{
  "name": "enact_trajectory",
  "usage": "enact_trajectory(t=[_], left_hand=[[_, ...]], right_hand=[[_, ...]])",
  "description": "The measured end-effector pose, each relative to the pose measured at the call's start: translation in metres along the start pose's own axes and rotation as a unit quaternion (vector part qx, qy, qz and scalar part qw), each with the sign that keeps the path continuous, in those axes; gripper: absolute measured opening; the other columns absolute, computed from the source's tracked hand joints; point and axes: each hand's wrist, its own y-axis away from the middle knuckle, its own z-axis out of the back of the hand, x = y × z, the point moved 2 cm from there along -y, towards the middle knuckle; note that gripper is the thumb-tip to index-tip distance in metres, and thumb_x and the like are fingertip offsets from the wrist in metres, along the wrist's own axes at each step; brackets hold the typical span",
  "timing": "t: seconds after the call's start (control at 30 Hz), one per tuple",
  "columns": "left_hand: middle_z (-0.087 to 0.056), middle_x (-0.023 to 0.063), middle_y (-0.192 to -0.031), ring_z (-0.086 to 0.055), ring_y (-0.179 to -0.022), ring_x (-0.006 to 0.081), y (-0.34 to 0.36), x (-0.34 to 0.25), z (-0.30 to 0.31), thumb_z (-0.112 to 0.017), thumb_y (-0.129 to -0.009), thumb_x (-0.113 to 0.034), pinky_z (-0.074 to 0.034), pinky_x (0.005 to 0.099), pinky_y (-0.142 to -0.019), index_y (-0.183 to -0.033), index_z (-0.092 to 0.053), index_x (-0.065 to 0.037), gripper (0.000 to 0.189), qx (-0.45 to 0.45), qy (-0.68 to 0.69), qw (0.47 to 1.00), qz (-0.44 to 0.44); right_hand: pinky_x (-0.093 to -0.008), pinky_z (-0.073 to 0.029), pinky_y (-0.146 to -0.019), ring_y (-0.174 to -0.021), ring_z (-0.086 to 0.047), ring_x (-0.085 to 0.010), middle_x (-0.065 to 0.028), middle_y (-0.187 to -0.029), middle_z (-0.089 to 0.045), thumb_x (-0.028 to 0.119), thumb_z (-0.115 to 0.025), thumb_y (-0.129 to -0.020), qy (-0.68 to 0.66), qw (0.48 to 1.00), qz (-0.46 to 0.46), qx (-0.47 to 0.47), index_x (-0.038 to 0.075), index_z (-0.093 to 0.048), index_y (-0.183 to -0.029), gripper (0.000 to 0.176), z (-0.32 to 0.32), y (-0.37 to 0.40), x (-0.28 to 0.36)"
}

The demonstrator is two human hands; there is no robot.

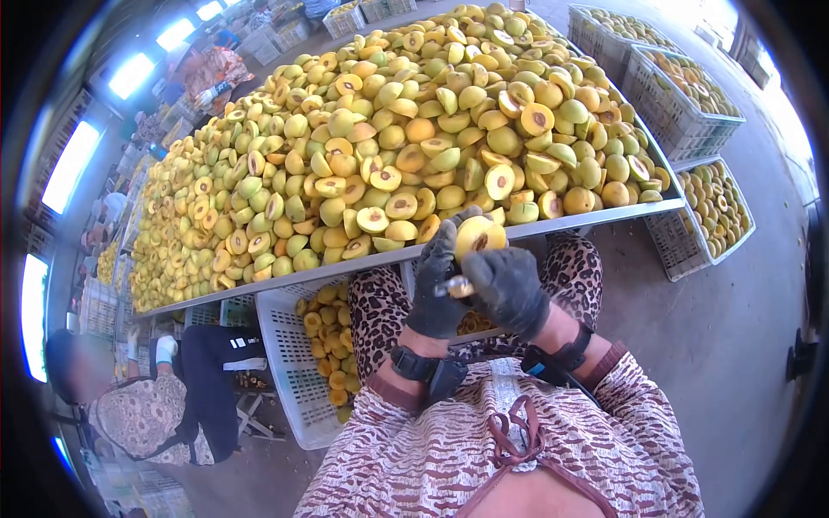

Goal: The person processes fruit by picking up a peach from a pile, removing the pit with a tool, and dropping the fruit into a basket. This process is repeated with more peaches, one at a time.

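In dark gloves, both my hands meet over my lap at the near edge of the metal table [414, 251]. My left hand [434, 293] is closed around a yellow peach half [477, 236], cut face up. My right hand [513, 292] is closed on a small tool with a yellowish-brown handle and a shiny metal end [456, 287]; its working tip is hidden. The fingers of this hand are right at the fruit's lower edge. Just beyond lies a big heap of halved peaches [380, 147], many showing brown centres.
A white crate [294, 380] with pitted peach halves stands by my left leg. Right of the table are a full crate [682, 237] and stacked crates [661, 129]. Another person [155, 397] sits at the left, and more crates line the back.
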Motion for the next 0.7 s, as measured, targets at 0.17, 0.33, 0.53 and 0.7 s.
enact_trajectory(t=[0.17, 0.33, 0.53, 0.7], left_hand=[[-0.059, 0.0169, -0.122, -0.060, -0.112, 0.0308, 0.002, -0.020, 0.003, -0.049, -0.101, -0.045, -0.052, 0.0426, -0.098, -0.133, -0.046, 0.002, 0.057, -0.006, -0.003, 1.000, -0.018], [-0.059, 0.0180, -0.122, -0.061, -0.110, 0.0304, -0.005, -0.013, 0.009, -0.047, -0.103, -0.038, -0.052, 0.0406, -0.098, -0.132, -0.047, 0.005, 0.052, -0.006, -0.316, 0.934, -0.165], [-0.062, 0.0167, -0.118, -0.062, -0.109, 0.0283, -0.001, -0.022, 0.000, -0.045, -0.104, -0.032, -0.052, 0.0386, -0.096, -0.122, -0.056, 0.007, 0.044, -0.018, -0.094, 0.989, -0.115], [-0.066, 0.0150, -0.107, -0.067, -0.098, 0.0266, -0.001, -0.028, 0.000, -0.044, -0.105, -0.034, -0.055, 0.0369, -0.089, -0.115, -0.060, 0.006, 0.045, -0.036, -0.168, 0.971, -0.167]], right_hand=[[-0.0443, -0.049, -0.058, -0.071, -0.064, -0.0428, -0.0233, -0.072, -0.062, 0.017, -0.072, -0.083, -0.217, 0.942, -0.228, 0.112, 0.001, -0.058, -0.092, 0.023, -0.004, 0.019, -0.009], [-0.0428, -0.049, -0.060, -0.074, -0.063, -0.0445, -0.0271, -0.076, -0.062, 0.011, -0.067, -0.084, -0.236, 0.935, -0.258, 0.058, -0.002, -0.060, -0.096, 0.019, -0.005, 0.016, -0.009], [-0.0332, -0.050, -0.063, -0.067, -0.062, -0.0155, -0.0129, -0.072, -0.066, 0.005, -0.061, -0.085, -0.342, 0.891, -0.296, 0.034, -0.004, -0.063, -0.101, 0.018, -0.025, 0.013, -0.010], [-0.0298, -0.049, -0.063, -0.071, -0.055, -0.0072, -0.0033, -0.076, -0.067, 0.004, -0.058, -0.087, -0.397, 0.853, -0.326, 0.089, -0.004, -0.065, -0.094, 0.013, -0.039, 0.016, -0.005]])
